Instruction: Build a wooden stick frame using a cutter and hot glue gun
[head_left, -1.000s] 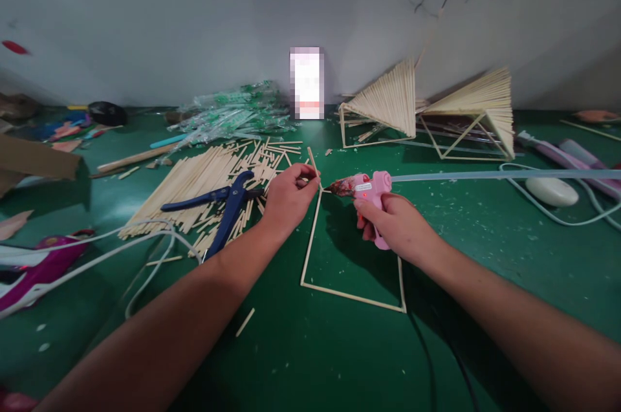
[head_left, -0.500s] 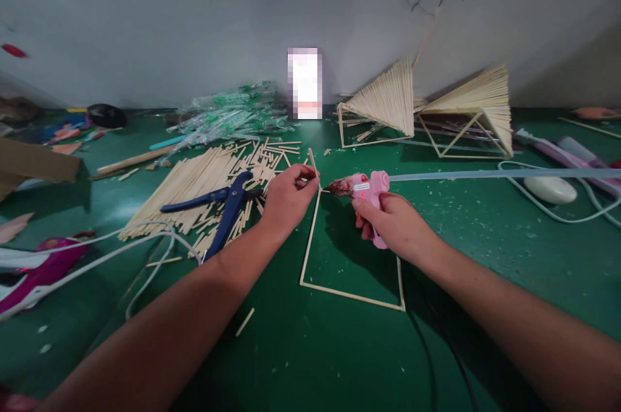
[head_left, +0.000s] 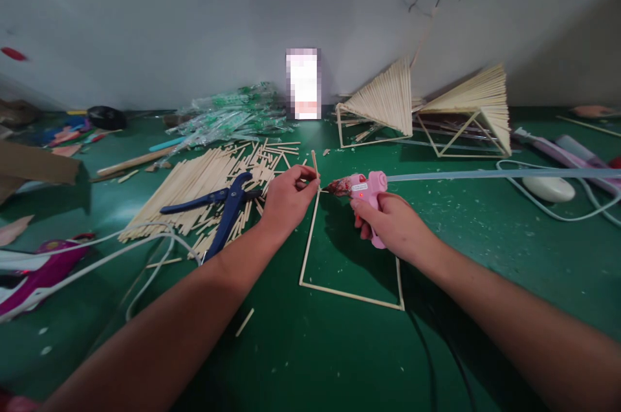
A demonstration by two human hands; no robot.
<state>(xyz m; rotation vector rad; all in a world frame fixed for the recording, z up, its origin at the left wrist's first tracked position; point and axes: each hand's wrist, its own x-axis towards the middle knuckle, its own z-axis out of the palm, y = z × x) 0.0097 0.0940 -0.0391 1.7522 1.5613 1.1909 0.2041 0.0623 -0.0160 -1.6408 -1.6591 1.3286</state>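
Note:
My left hand (head_left: pixel 291 195) pinches a short wooden stick (head_left: pixel 314 163) near the far left corner of a stick frame (head_left: pixel 352 295). That stick leans upward from the corner. The frame lies flat on the green table, its far right part hidden behind my right hand (head_left: pixel 395 221). Wrapped around the handle of a pink hot glue gun (head_left: pixel 369 191), my right hand keeps its stained nozzle pointing left, close to the corner. A long clear glue stick (head_left: pixel 460 174) runs out of the gun's back to the right.
Left of my hand, blue-handled cutters (head_left: pixel 226 218) lie over a pile of wooden sticks (head_left: pixel 179 189). A magenta-and-white glue gun (head_left: pixel 43 270) with white cables is at far left. Two stick structures (head_left: pixel 388 101) stand by the wall, near a blurred bright screen (head_left: pixel 304 83) and plastic wrappers (head_left: pixel 233 111).
The stick in my left hand has tilted slightly and is a little more upright. The glue gun stays by the corner, with almost no movement.

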